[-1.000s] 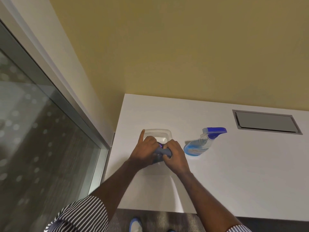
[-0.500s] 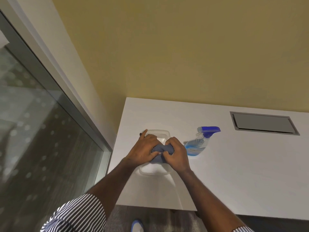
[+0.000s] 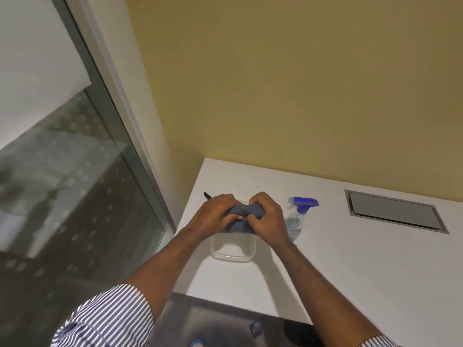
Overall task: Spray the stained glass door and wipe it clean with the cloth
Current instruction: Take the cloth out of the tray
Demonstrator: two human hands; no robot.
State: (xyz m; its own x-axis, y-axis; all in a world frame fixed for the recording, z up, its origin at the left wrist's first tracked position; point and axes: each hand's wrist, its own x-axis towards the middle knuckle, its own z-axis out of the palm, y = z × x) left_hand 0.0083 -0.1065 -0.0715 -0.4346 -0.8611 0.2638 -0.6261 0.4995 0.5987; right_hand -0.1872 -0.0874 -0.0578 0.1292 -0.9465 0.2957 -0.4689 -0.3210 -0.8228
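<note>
1. The glass door [image 3: 75, 196] is seen at the left, well apart from the hands; pale spots are spread over the pane, and it is judged not yet wiped.
2. The white bench [image 3: 350, 259] is set against the yellow wall [image 3: 300, 83], with a recessed metal hatch [image 3: 395, 211] at its right.
3. A clear plastic container [image 3: 233, 249] is stood on the bench, directly under the hands.
4. The grey-blue cloth [image 3: 244, 214] is held bunched above the container. The fingers of the left hand [image 3: 213, 216] and of the right hand [image 3: 269, 219] are curled tightly round its two ends, as if it were being wrung.
5. The spray bottle [image 3: 298, 216], blue-triggered and holding blue liquid, is stood just beside the right hand.
6. A dark pen-like object [image 3: 207, 195] is partly hidden behind the left hand; it cannot be identified.
7. Risks are judged as follows: the bottle could be toppled by the right hand or wrist, being so close; drips could be sent onto the bench if the cloth is swung clear of the container; streaks could be left if the cloth is kept too wet.
</note>
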